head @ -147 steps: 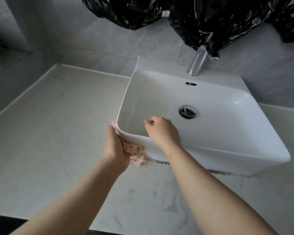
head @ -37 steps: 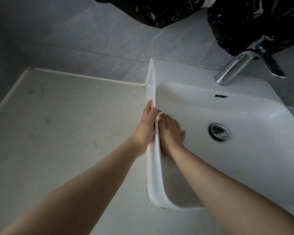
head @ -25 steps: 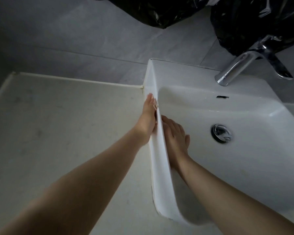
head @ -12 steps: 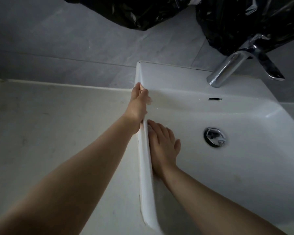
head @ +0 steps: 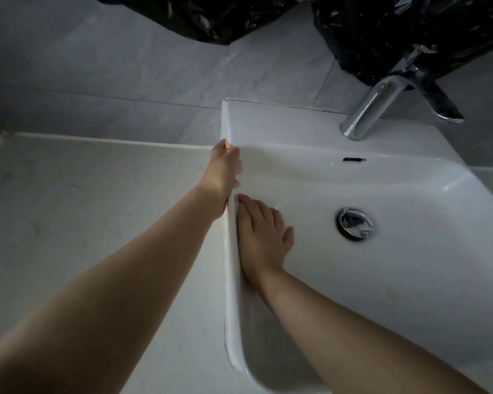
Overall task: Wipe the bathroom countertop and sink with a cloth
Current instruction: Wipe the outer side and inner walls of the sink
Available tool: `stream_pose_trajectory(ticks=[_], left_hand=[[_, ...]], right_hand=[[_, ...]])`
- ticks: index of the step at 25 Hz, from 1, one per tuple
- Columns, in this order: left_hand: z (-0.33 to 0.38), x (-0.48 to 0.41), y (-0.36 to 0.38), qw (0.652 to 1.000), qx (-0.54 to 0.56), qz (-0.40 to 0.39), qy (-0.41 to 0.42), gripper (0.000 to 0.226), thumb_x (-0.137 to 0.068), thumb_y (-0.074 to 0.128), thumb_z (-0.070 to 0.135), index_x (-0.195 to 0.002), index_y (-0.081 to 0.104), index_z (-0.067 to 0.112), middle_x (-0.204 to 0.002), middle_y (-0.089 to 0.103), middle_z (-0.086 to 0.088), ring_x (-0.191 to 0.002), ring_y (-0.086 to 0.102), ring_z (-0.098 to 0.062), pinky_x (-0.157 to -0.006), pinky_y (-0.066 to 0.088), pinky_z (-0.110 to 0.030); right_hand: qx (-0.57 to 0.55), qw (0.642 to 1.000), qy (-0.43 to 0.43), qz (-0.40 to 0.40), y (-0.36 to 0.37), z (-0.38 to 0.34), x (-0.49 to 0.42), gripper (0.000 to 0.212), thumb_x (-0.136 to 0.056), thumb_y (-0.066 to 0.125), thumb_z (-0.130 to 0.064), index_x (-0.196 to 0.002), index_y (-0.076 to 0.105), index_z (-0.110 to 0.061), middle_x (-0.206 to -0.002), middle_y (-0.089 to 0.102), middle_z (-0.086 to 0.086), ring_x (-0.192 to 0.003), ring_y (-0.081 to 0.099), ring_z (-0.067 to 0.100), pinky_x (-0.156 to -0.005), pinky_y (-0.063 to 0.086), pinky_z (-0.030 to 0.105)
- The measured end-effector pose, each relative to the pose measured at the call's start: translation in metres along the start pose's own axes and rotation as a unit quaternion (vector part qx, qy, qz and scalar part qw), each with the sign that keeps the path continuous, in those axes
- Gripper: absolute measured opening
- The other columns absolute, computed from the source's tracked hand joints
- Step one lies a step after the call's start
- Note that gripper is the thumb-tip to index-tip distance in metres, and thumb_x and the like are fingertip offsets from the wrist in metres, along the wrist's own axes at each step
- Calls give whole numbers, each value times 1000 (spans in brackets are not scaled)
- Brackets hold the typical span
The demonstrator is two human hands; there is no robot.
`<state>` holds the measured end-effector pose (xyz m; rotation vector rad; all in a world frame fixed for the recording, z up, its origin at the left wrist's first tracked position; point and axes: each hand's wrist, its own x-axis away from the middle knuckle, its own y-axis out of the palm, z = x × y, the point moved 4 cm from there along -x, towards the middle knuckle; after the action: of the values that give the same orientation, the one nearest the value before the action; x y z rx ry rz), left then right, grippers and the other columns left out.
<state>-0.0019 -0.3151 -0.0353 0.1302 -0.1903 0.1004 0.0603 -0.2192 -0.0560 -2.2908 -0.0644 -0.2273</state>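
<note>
A white rectangular sink (head: 231, 294) stands on a pale marble countertop (head: 83, 211). My left hand (head: 221, 173) is against the outside of the sink's left wall near the back corner, with the thumb hooked over the rim. The pink cloth (head: 226, 144) shows only as a sliver at my fingertips; the rest is hidden under that hand. My right hand (head: 264, 234) lies flat with straight fingers on the inner left wall of the basin and holds nothing.
A chrome faucet (head: 367, 109) rises at the back right of the sink, and a chrome drain (head: 355, 223) sits in the basin floor. Black plastic bags (head: 396, 32) hang on the grey tiled wall (head: 111, 75) above. The countertop stretches off to the left.
My left hand has slid back along the sink's outer left wall from the front corner to near the back corner. My right hand moved from the front rim onto the inner left wall.
</note>
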Motion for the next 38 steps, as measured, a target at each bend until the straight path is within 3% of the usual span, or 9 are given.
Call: stream_pose_trajectory(ticks=[7,10,14,19,22,27,30,33,38], left_hand=[[-16,16,1,996,83,30,-32,41,-98,37,14,-139,33,15,-75,49,-6,-54,49,-7,-49,41,-17],[-6,-30,0,996,83,1,-32,33,-98,35,20,-130,40,11,-96,54,-13,-83,55,-21,-74,44,-32],[3,-55,-3,991,120,-47,-30,40,-97,32,32,-128,45,9,-117,58,-17,-106,57,-32,-91,47,-45],[-23,-23,-2,992,122,-22,31,47,-100,34,29,-146,23,25,-150,30,4,-131,37,-7,-114,24,-35],[2,-68,0,988,141,-22,66,46,-100,34,15,-145,23,20,-149,33,-5,-129,40,-13,-110,31,-29],[-26,-107,-7,991,127,-30,34,34,-95,40,46,-117,53,23,-123,58,1,-117,52,-13,-108,36,-36],[-45,-97,-13,995,81,-3,49,35,-102,29,32,-109,60,18,-98,69,5,-94,64,-5,-82,49,-16],[-37,-108,-11,991,130,-32,-19,40,-101,25,34,-83,59,21,-63,66,7,-60,62,-7,-53,46,-17],[-34,-79,-15,990,140,-35,3,42,-103,21,29,-103,61,17,-90,70,0,-86,66,-13,-87,50,-35]], right_hand=[[124,984,-108,63,-18,-13,-23,40,-93,37,-31,-130,51,-31,-148,37,-4,-137,28,25,-106,23,46],[179,931,-255,191,-41,-46,-66,46,-90,35,-29,-132,52,-19,-147,41,5,-139,30,31,-108,20,42],[219,939,-248,91,-46,-54,-125,42,-100,31,-26,-141,40,-18,-152,32,0,-143,20,22,-112,10,34],[154,910,-297,244,-32,-47,-122,51,-88,28,-30,-121,62,-12,-132,59,6,-128,48,30,-101,22,32],[152,889,-318,293,-33,-49,-124,43,-86,36,-22,-113,67,-10,-122,65,6,-119,56,31,-96,27,33],[149,875,-329,321,-30,-47,-122,40,-88,37,-21,-113,66,-12,-122,65,2,-119,56,26,-98,28,32],[149,871,-332,332,-29,-45,-121,39,-88,37,-21,-113,66,-14,-123,65,0,-119,56,25,-98,28,32],[153,870,-331,331,-30,-43,-122,39,-88,37,-22,-114,66,-14,-123,64,0,-119,56,25,-98,28,32],[148,868,-335,335,-29,-44,-122,39,-88,37,-22,-112,66,-15,-122,65,-1,-118,56,25,-97,28,32]])
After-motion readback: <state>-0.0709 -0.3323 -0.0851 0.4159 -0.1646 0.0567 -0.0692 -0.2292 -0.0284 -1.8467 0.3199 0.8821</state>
